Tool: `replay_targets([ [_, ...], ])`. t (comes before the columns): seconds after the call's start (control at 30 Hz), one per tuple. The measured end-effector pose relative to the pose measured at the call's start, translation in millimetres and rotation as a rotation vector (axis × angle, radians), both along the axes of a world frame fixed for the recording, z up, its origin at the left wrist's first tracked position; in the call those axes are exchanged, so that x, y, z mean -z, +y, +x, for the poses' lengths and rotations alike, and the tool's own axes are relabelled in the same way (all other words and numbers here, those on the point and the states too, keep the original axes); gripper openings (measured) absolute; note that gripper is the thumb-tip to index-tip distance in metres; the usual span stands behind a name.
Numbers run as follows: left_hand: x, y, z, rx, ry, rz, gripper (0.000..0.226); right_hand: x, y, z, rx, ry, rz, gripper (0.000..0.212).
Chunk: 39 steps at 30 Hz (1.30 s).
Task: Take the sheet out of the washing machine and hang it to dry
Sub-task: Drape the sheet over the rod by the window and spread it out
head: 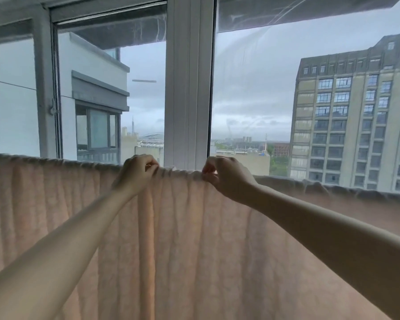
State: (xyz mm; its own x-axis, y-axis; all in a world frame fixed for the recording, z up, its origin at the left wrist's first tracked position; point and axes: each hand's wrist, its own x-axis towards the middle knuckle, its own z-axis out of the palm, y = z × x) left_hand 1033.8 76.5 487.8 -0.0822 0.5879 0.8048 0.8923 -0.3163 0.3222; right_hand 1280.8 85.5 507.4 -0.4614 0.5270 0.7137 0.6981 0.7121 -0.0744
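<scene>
A pale pink sheet (185,239) hangs in vertical folds across the whole width of the head view, draped over a line or rail that its top fold hides. My left hand (138,173) pinches the bunched top edge just left of centre. My right hand (224,179) pinches the same edge a short way to the right. Both forearms reach up from the bottom corners. The sheet's lower part runs out of view.
Directly behind the sheet stand large windows with a white frame post (188,84) in the middle. A window handle (53,110) sits on the left frame. Outside are a tall grey building (356,116) on the right and a white one on the left.
</scene>
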Motion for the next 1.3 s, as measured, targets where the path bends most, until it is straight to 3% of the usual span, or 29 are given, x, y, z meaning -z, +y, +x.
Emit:
replay_targets([
  [0.27, -4.6, -0.9, 52.6, 0.122, -0.010, 0.080, 0.011, -23.5, -3.5, 49.0, 0.074, 0.164, 0.026, 0.009],
  [0.43, -6.3, -4.5, 82.2, 0.221, 0.058, -0.189, 0.020, -30.1, -13.1, 97.5, -0.047, -0.118, -0.238, 0.024],
  [0.5, -9.4, -9.1, 99.7, 0.308, 0.076, -0.215, 0.022, -34.7, -13.8, 117.1, -0.007, -0.124, -0.270, 0.028],
  [0.6, -11.8, -11.8, 122.2, 0.357, 0.120, -0.178, 0.011, -36.1, -18.7, 139.4, 0.021, -0.117, -0.255, 0.017],
  [1.0, -7.8, -8.6, 141.9, 0.219, -0.039, 0.010, 0.010, -26.3, -22.8, 168.1, 0.179, 0.226, 0.005, 0.013],
  [1.1, -9.4, -12.3, 147.4, 0.202, 0.047, -0.072, 0.012, -27.4, -27.7, 194.4, 0.186, 0.148, -0.015, 0.012],
  [1.3, -9.0, -18.2, 199.4, 0.394, 0.177, -0.133, 0.019, -17.5, -42.9, 223.3, 0.139, 0.011, -0.158, 0.013],
])
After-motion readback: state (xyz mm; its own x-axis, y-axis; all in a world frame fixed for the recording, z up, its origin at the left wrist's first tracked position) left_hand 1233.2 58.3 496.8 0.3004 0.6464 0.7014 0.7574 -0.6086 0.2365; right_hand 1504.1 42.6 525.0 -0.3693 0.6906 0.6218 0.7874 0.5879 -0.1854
